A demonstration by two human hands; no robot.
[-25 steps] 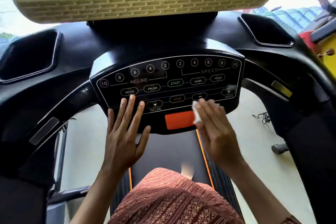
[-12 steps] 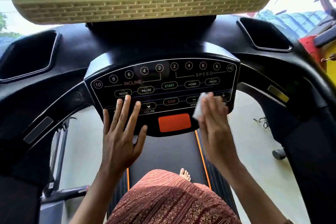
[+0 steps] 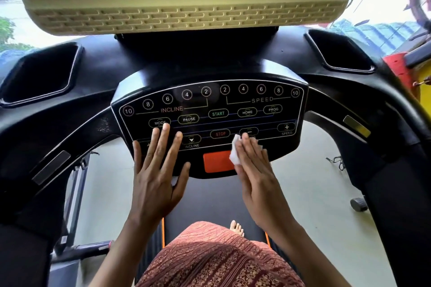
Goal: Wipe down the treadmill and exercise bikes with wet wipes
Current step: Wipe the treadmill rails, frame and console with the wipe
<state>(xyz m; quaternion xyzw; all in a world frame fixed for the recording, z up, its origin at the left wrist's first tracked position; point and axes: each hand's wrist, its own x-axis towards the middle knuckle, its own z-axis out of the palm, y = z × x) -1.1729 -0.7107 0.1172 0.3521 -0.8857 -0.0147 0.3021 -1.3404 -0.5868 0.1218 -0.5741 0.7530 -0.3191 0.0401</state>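
The treadmill's black control panel (image 3: 210, 105) with INCLINE and SPEED buttons faces me, an orange pad (image 3: 215, 162) at its lower edge. My right hand (image 3: 254, 170) presses a white wet wipe (image 3: 234, 155) flat against the panel below the minus button, beside the orange pad. My left hand (image 3: 156, 175) lies flat with fingers spread on the panel's lower left, fingertips by the MODE button. A white scrap (image 3: 174, 180) shows under its palm. The belt (image 3: 210, 200) runs below.
A beige screen housing (image 3: 182, 7) hangs above the panel. Black cup holders (image 3: 39, 72) (image 3: 338, 51) sit at both sides, with curved handlebars (image 3: 51, 137) (image 3: 373, 109) below them. Red and yellow equipment (image 3: 396, 65) stands at the right; a small wheel (image 3: 359, 204) rests on the floor.
My right hand slid the wipe right toward the SPEED plus button, then back left and down beside the orange pad. My left hand stayed flat in place.
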